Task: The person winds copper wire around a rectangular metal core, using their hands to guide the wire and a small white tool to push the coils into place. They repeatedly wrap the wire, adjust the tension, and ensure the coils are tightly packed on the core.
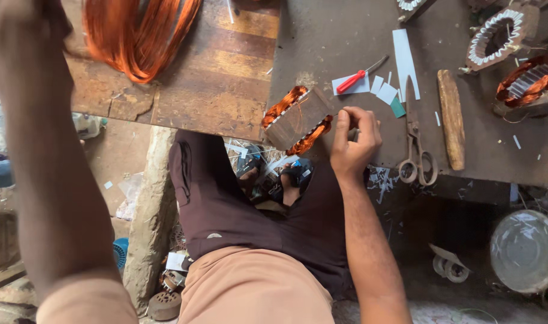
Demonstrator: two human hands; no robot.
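Right hand [353, 143] pinches shut on the stator's [298, 120] right edge — the stator sits at the bench corner, tilted, directly left of those fingers. Left hand [13, 24] blurred up high, well away — grip unclear.

Got my scissors [417, 157] lying by a wooden stick [451, 119], a red-handled screwdriver [358, 76] on white paper scraps [385, 91], and two more wound stators [529, 81] at the bench's far corner.
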